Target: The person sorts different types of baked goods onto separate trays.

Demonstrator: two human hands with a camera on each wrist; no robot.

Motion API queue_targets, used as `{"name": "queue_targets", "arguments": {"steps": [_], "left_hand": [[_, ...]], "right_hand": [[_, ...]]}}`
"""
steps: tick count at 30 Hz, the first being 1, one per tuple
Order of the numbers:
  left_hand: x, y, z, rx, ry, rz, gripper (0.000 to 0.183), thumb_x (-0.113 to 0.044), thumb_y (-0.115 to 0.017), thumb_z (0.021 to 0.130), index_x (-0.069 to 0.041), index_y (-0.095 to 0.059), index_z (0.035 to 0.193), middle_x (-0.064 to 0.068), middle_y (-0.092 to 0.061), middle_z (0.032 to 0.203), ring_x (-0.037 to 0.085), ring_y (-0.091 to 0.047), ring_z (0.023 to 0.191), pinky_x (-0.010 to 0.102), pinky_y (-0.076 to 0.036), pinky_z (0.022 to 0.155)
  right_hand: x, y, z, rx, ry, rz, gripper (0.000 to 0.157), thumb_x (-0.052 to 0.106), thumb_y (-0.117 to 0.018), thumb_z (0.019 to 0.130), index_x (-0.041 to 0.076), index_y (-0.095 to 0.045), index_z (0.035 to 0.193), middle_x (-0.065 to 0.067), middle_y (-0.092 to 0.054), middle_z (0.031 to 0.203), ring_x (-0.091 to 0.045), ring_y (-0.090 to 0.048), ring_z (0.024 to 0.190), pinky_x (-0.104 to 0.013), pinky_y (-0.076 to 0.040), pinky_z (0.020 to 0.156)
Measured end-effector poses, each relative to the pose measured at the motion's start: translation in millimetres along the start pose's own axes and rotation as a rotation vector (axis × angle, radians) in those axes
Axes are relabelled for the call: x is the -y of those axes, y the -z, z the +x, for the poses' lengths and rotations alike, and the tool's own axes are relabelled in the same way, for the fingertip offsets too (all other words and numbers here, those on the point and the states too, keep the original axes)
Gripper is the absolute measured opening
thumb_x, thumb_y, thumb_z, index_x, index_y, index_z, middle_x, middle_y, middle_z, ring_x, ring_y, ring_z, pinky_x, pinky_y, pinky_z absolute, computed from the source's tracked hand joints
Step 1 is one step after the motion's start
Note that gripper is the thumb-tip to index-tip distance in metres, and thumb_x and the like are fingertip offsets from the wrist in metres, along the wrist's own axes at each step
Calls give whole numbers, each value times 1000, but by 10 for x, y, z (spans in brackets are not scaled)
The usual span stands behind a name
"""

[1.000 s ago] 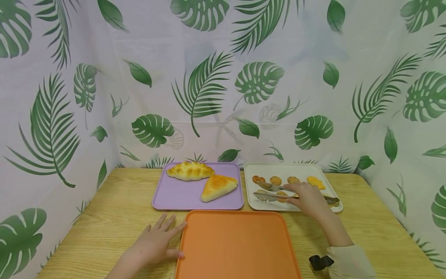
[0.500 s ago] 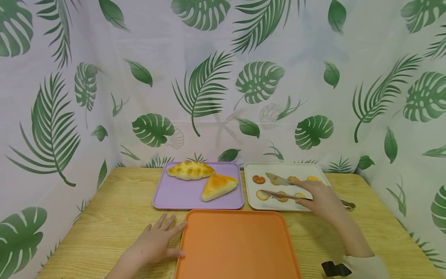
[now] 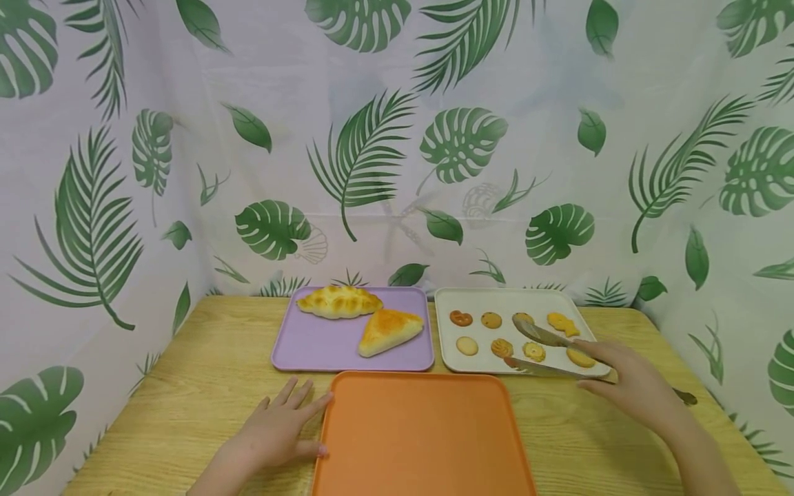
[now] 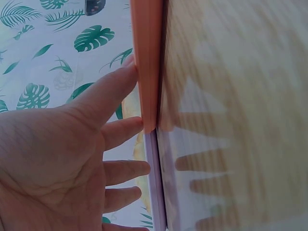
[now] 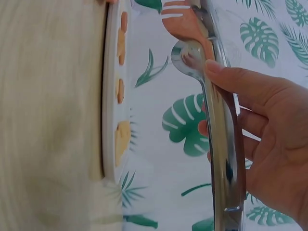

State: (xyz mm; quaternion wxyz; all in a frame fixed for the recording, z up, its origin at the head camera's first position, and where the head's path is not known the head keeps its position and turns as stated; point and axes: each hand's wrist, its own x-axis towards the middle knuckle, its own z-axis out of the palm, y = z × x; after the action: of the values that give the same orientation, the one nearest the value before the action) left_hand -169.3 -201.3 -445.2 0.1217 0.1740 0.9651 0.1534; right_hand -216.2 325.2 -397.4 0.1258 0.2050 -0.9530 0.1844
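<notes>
My right hand (image 3: pixel 633 382) grips a pair of metal tongs (image 3: pixel 552 337) above the right part of the cream tray (image 3: pixel 443 344). The right wrist view shows the tongs (image 5: pixel 224 159) with one fork-like end and one rounded end; I see no food held between them. Thumb and fingers press on the two arms of the tongs. My left hand (image 3: pixel 276 427) lies with fingers spread at the left edge of the orange tray (image 3: pixel 422 434). In the left wrist view, its thumb and forefinger touch the orange tray's rim (image 4: pixel 147 72).
Cookies sit in two rows on the cream tray, among them a pretzel (image 3: pixel 461 318), a fish-shaped cookie (image 3: pixel 562 324) and a swirl cookie (image 3: pixel 501 348). The purple tray (image 3: pixel 298 351) bears a braided bread (image 3: pixel 339 302) and a triangular bread (image 3: pixel 391 333). Leaf-patterned cloth (image 3: pixel 384 262) stands behind.
My right hand has moved right and nearer to me with the tongs, from over the cookies on the left to the tray's right side. The left hand has stayed put.
</notes>
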Motion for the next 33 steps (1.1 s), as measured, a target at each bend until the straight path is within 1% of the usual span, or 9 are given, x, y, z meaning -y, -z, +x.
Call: {"name": "queue_targets", "arguments": {"steps": [5, 8, 12, 15, 18, 20, 24, 28, 33], "left_hand": [[0, 1, 4, -1, 0, -1, 81, -61, -66, 80, -25, -42, 149, 20, -31, 157, 46, -17, 148, 76, -26, 104], [1, 1, 3, 1, 0, -1, 82, -61, -66, 80, -25, -41, 149, 19, -31, 158, 46, -17, 148, 76, -26, 104], [2, 2, -1, -2, 0, -1, 82, -61, -66, 80, -25, -41, 149, 20, -31, 158, 46, -18, 148, 76, -26, 104], [1, 3, -1, -3, 1, 0, 82, -61, -66, 80, -25, -41, 149, 20, -31, 158, 46, -18, 148, 76, -26, 105], [-4, 4, -1, -2, 2, 0, 82, -61, -66, 80, -25, -41, 149, 20, -31, 158, 46, -18, 148, 76, -26, 104], [-10, 8, -3, 0, 0, 0, 82, -60, -66, 80, -24, -41, 149, 20, -31, 158, 47, -18, 148, 76, -26, 104], [-19, 14, -3, -1, -7, 5, 83, -60, -67, 79, -22, -41, 149, 21, -31, 157, 48, -18, 147, 77, -26, 104], [-25, 22, -3, -2, -7, 6, 83, -59, -67, 79, -22, -41, 149, 21, -32, 157, 48, -19, 147, 77, -26, 103], [-24, 22, -5, 0, -3, 3, 83, -59, -67, 79, -22, -41, 149, 21, -32, 157, 48, -19, 147, 77, -26, 103]], "right_hand": [[-139, 14, -166, 91, -75, 31, 62, 23, -81, 76, -1, -60, 129, -26, -63, 125, -50, -57, 112, -63, -48, 87], [-212, -1, -253, 125, -93, 34, 62, 24, -82, 75, -1, -60, 128, -27, -63, 125, -50, -57, 111, -62, -49, 85], [-280, -31, -333, 164, -104, 41, 62, 25, -82, 75, -1, -61, 127, -26, -63, 124, -49, -58, 109, -59, -52, 83], [-316, -55, -358, 194, -111, 47, 62, 26, -82, 75, 0, -61, 127, -25, -64, 124, -48, -60, 108, -55, -54, 82], [-345, -75, -364, 244, -134, 85, 64, 27, -81, 75, -1, -60, 129, -28, -62, 126, -49, -59, 109, -56, -54, 82], [-358, -86, -361, 282, -166, 110, 66, 29, -81, 76, 0, -58, 131, -29, -59, 129, -50, -58, 111, -57, -54, 82], [-375, -108, -346, 337, -208, 122, 68, 31, -80, 77, 0, -56, 132, -30, -57, 130, -50, -58, 112, -57, -53, 83], [-391, -133, -353, 348, -227, 116, 70, 33, -81, 76, 1, -56, 133, -29, -59, 129, -48, -59, 112, -56, -53, 83], [-416, -155, -381, 339, -221, 122, 70, 35, -81, 76, 3, -56, 134, -27, -61, 128, -45, -59, 113, -56, -53, 83]]}}
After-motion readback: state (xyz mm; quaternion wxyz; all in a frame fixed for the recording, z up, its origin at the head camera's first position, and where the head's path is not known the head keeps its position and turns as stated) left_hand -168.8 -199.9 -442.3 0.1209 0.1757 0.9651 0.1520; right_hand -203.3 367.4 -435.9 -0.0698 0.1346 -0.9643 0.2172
